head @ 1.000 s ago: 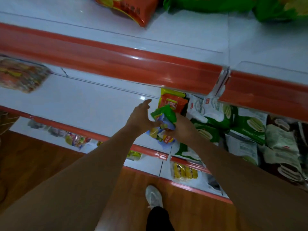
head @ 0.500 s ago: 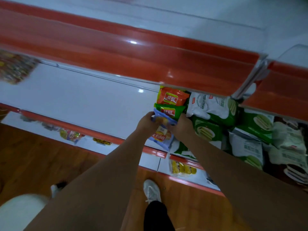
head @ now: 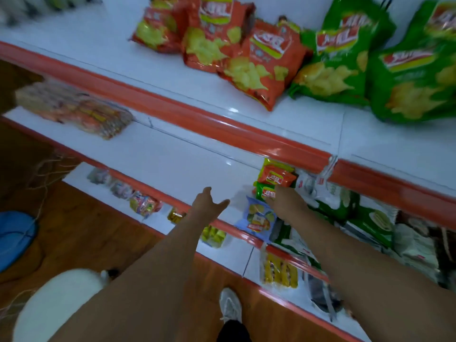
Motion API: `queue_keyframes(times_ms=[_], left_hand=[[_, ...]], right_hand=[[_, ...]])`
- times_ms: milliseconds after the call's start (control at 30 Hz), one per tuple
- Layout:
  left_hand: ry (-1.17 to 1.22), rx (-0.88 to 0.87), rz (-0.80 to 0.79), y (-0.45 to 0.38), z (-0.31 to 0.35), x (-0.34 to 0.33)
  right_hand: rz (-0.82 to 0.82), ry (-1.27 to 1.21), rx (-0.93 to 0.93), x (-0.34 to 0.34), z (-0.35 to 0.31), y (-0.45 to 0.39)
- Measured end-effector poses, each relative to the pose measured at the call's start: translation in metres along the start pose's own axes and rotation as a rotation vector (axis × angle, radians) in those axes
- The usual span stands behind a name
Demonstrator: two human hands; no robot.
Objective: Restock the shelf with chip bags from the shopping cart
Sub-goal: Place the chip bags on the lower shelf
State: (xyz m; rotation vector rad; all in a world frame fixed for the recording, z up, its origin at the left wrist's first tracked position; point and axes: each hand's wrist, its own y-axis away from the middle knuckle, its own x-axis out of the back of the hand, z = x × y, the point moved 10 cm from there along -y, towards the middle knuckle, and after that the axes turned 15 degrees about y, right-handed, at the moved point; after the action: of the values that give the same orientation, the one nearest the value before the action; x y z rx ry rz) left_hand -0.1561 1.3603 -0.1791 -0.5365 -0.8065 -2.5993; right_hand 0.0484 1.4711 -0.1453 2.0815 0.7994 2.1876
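1. White store shelving (head: 172, 154) with orange-red front rails runs diagonally across the view, above a brown wooden floor (head: 81, 233).
2. On the top tier lie large chip bags: three red ones (head: 259, 62) toward the middle and green ones (head: 338, 53) to the right, all slightly blurred.
3. On the middle tier, a clear packet of orange snacks (head: 74, 109) sits far left. The centre of this tier is bare white.
4. At the right of that tier, white and green packets (head: 345, 206) are piled together.
5. Both bare forearms reach forward from the bottom edge.
6. The left hand (head: 207, 204) hovers over the bare shelf with fingers spread apart, holding nothing.
7. The right hand (head: 286, 203) rests its fingers on a small green chip bag (head: 265, 192); whether it grips the bag cannot be told.
8. A small red chip bag (head: 276, 177) stands just behind the green one, and a small blue chip bag (head: 259, 218) lies just in front, at the shelf edge.
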Motion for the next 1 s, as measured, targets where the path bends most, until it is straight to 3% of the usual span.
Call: queue_keyframes(times_ms=[167,267,467,567,667,800,1000], left_hand=[[-0.023,-0.065,0.18,0.109,-0.03,0.136],[-0.015,-0.073,0.329,0.211,-0.074,0.236],[-0.073,0.115,0.689,0.437,-0.192,0.416],[0.002,0.249,0.833,0.562,-0.268,0.468],[0.07,0.352,0.989,0.683,-0.335,0.476],[0.199,0.497,1.113,0.818,-0.398,0.43],[0.579,0.888,1.221,0.965,-0.494,0.274]], right_hand=[[0.082,0.111,0.223,0.04,-0.129,0.078],[0.144,0.064,0.415,0.061,-0.252,0.163],[0.169,0.024,0.875,0.064,-0.503,0.377],[0.15,0.037,1.109,0.042,-0.603,0.506],[0.129,0.114,1.345,0.004,-0.67,0.634],[0.101,0.274,1.669,-0.076,-0.71,0.786],[-0.107,0.57,2.081,-0.221,-0.648,0.96]])
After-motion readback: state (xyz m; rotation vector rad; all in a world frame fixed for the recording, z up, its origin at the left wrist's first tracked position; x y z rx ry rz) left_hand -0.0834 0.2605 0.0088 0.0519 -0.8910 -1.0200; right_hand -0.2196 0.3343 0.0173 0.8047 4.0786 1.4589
